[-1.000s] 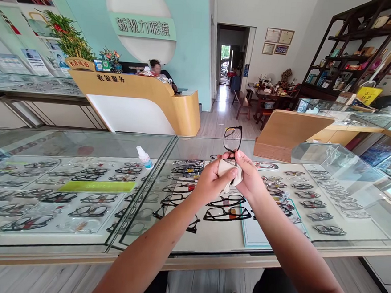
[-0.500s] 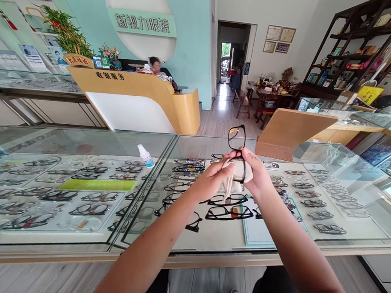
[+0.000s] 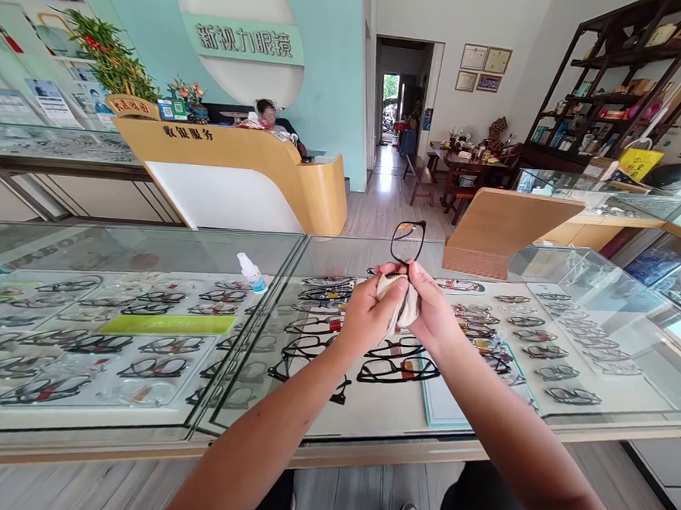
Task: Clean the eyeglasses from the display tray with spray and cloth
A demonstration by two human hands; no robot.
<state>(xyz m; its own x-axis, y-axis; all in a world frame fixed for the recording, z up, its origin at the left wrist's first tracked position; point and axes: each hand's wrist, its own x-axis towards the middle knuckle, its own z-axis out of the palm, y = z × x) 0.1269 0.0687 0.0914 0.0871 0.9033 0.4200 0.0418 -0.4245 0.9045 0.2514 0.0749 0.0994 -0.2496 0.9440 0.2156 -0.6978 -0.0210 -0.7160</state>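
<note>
Above the glass counter I hold a pair of black-framed eyeglasses (image 3: 407,242) on end, one lens standing up over my fingers. A pale cloth (image 3: 408,306) is wrapped around the lower lens, hiding most of it. My left hand (image 3: 372,308) is closed, its thumb pressing the cloth against the glasses. My right hand (image 3: 430,304) grips the frame near the bridge, with its fingers partly behind the cloth. Beneath the hands, several dark eyeglasses (image 3: 396,369) lie in rows inside the glass display case (image 3: 328,433).
A white spray bottle (image 3: 251,273) stands on the counter at the left. A wooden stand (image 3: 509,228) rises at the back right. Behind are a cash desk (image 3: 229,177) with a person seated at it, a wooden table (image 3: 460,164) and a shelf (image 3: 615,80).
Both hands have shifted slightly left with the glasses. The cloth is now folded over the lower lens, and its loose hanging end no longer shows. The upper lens has turned a little.
</note>
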